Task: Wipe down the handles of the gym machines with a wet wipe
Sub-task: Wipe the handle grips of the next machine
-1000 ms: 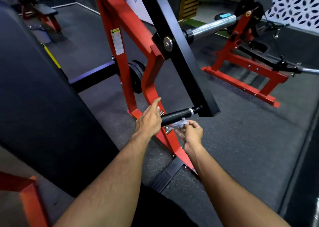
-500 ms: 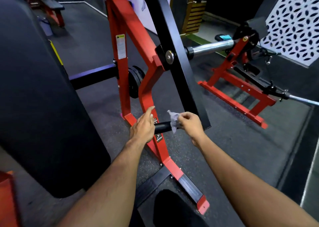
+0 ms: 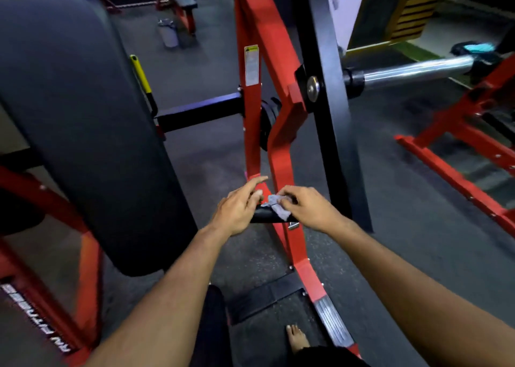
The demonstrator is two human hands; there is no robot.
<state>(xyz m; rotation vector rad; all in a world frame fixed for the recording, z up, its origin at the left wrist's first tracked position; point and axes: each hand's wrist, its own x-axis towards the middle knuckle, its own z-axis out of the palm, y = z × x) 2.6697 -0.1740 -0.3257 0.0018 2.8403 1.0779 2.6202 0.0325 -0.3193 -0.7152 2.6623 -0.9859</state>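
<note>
A short black handle point(image 3: 264, 215) sticks out from the black lever arm point(image 3: 328, 110) of a red gym machine point(image 3: 267, 68). A small grey wet wipe point(image 3: 277, 206) is draped over the handle's top. My right hand point(image 3: 309, 207) pinches the wipe against the handle from the right. My left hand point(image 3: 239, 207) sits at the handle's free end, index finger stretched forward, thumb near the wipe; whether it grips the handle I cannot tell.
A large black back pad point(image 3: 83, 121) rises at left. A chrome weight peg point(image 3: 418, 71) juts right from the lever arm. Another red frame point(image 3: 457, 154) stands at right. A black footplate point(image 3: 270, 297) and my bare foot point(image 3: 296, 338) are below.
My view has shifted right and closer. My right hand slid the wipe left along the handle toward my left hand, and the two hands now almost touch.
</note>
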